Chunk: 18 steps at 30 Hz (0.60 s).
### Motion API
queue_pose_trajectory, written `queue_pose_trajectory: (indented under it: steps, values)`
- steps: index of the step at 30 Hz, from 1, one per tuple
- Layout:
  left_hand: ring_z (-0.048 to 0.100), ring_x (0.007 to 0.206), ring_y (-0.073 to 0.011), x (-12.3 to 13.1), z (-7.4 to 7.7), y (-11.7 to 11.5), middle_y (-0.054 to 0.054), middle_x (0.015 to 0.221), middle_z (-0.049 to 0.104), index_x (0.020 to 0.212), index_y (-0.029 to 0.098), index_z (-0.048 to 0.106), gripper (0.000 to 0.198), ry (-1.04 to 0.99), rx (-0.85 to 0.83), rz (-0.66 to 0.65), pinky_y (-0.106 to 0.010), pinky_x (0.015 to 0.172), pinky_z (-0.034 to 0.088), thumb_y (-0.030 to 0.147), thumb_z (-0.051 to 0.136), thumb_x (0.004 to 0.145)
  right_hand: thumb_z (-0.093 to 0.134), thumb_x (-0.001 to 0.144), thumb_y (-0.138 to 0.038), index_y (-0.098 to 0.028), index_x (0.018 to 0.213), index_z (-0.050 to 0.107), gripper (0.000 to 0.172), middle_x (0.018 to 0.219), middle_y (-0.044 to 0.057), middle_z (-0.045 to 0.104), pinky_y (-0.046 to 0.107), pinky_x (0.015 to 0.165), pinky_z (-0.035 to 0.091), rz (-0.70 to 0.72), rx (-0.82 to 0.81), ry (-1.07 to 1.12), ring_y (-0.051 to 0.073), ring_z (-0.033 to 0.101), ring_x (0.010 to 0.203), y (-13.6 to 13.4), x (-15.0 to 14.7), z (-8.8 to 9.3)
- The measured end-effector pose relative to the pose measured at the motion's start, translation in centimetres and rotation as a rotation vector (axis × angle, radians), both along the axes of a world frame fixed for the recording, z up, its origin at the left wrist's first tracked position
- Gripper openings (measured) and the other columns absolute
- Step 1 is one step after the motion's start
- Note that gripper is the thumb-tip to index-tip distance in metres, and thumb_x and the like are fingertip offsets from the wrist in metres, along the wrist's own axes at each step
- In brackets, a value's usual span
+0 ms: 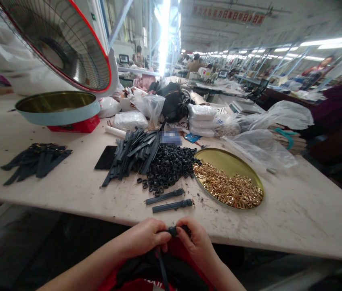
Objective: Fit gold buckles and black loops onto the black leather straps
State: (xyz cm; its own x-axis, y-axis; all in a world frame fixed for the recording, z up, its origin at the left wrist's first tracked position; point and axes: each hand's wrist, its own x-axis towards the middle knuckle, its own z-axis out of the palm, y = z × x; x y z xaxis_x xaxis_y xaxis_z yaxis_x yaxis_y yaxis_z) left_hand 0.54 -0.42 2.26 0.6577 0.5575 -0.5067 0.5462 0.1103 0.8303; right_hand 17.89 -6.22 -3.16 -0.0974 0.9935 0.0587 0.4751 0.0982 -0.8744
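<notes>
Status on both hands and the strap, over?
Left hand and right hand: both pinching dark strap, one end dangling. Two straps on table ahead. Nothing visibly blocking hands.

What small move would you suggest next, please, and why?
Perhaps snug up the end of the dark strap, since the left hand and right hand both pinch it close together, and the nearest strap on the table has a gold buckle at one end.

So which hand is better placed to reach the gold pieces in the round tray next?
Probably the right hand: the round tray is nearer to it than to the left hand. Both hold the dark strap, though.
</notes>
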Motion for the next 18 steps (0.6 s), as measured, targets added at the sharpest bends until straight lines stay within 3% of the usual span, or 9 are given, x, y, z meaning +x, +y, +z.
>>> queue_pose_trajectory:
  steps: [9, 18]
  values:
    - [0.046, 0.044, -0.0095, 1.5, -1.5, 0.5, 0.003, 0.05, 0.053, 0.061, 0.016, 0.054, 0.023, 0.024, 0.096, 0.01, -0.017, 0.042, 0.032, 0.03, 0.042, 0.074, 0.044, 0.084, -0.024, -0.021, 0.078, 0.052, 0.011, 0.071, 0.002, 0.057, 0.026, 0.06, 0.038, -0.027, 0.047, -0.087, 0.016, 0.052, 0.067, 0.5, 0.1, -0.5]
    - [0.042, 0.041, -0.0073, 1.9, -1.4, 2.7, 0.004, 0.057, 0.055, 0.068, 0.016, 0.055, 0.02, 0.002, 0.043, -0.002, -0.016, 0.039, 0.029, 0.029, 0.041, 0.074, 0.041, 0.085, -0.024, -0.02, 0.083, 0.053, 0.012, 0.071, 0.001, 0.059, 0.025, 0.058, 0.039, -0.082, 0.136, -0.116, 0.015, 0.054, 0.064, 1.9, 0.8, -1.8]
